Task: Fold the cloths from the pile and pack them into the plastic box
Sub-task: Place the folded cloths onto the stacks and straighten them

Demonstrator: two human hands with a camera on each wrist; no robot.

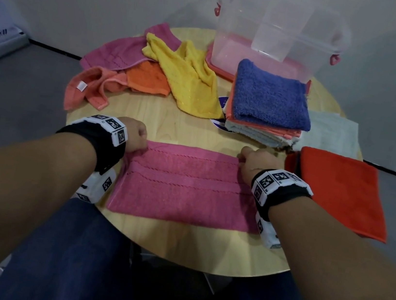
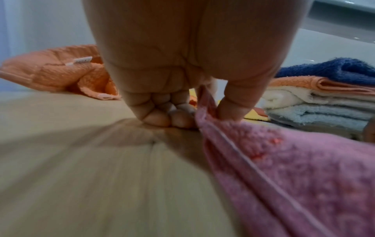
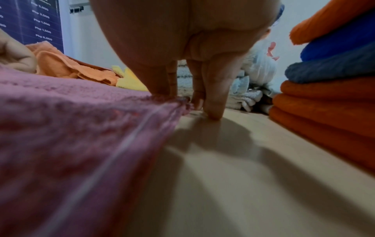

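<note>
A pink cloth (image 1: 184, 186) lies folded in half on the round wooden table (image 1: 146, 114) in front of me. My left hand (image 1: 136, 136) pinches its far left corner (image 2: 205, 112) between thumb and curled fingers. My right hand (image 1: 254, 160) pinches the far right corner (image 3: 178, 100) down at the tabletop. A loose pile of cloths sits at the back left: yellow (image 1: 189, 77), orange (image 1: 148, 78), salmon (image 1: 86, 88) and another pink one (image 1: 122, 50). The clear plastic box (image 1: 271, 38) stands at the back right on its pink lid.
A stack of folded cloths topped by a blue one (image 1: 270, 96) sits in front of the box. A folded red-orange cloth (image 1: 339, 190) lies at the right, over the table edge. A pale green cloth (image 1: 331, 133) lies behind it. My knees are below the near edge.
</note>
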